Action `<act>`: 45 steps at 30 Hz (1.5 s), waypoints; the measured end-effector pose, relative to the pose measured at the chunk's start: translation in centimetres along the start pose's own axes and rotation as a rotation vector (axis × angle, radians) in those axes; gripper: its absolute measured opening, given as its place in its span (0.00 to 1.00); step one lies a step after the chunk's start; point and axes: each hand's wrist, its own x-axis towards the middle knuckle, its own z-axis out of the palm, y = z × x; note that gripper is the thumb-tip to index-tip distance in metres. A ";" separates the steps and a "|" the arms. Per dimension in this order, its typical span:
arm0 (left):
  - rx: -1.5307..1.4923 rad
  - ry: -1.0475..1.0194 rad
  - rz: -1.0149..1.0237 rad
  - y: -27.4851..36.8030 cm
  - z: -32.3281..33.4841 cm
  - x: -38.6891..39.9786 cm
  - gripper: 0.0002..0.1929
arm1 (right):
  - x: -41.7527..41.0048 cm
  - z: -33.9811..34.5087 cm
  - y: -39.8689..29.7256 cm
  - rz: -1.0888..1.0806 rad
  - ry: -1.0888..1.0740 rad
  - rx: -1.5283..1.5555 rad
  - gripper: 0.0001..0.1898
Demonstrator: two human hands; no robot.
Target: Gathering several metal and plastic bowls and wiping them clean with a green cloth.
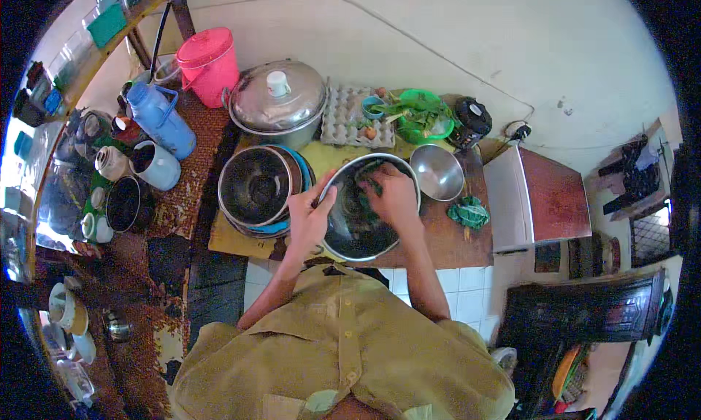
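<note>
A large metal bowl [361, 231] with a shiny rim is tilted up in front of my body. My left hand [308, 215] grips its left rim, thumb over the edge. Inside the bowl, my right hand [393, 195] bends its fingers towards the inner wall. Something dark greenish shows around those fingertips, too blurred to name or to tell whether it is held. Left of the bowl stands a stack of metal basins [257, 187]. A smaller steel bowl [436, 172] sits close on the right, with a crumpled green cloth or bundle [468, 213] below it.
Along the back are a lidded aluminium pot [279, 100], an egg tray [342, 119] and a green basket [424, 135] of leaves. A pink lidded bucket [208, 64], blue jug [161, 119] and white mug [157, 167] stand left. A white and red-brown cabinet or box [556, 195] borders the right.
</note>
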 end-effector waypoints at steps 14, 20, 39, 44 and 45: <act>-0.094 0.103 -0.097 -3.5 0.9 -1.4 0.18 | -0.8 1.5 -0.8 0.197 0.131 -0.050 0.14; -0.188 0.178 -0.081 -3.7 1.2 0.1 0.19 | -2.9 3.8 -4.4 0.079 0.120 0.098 0.14; -0.640 0.083 -0.333 -9.8 0.8 -1.0 0.11 | -1.7 -5.2 -4.1 0.235 0.471 0.987 0.10; -0.439 0.111 -0.083 -11.4 2.3 -1.0 0.14 | -2.5 1.4 -6.0 -0.066 0.401 0.595 0.12; -0.385 0.116 -0.070 -11.4 2.3 -1.0 0.14 | -2.6 1.7 -5.9 -0.076 0.427 0.563 0.12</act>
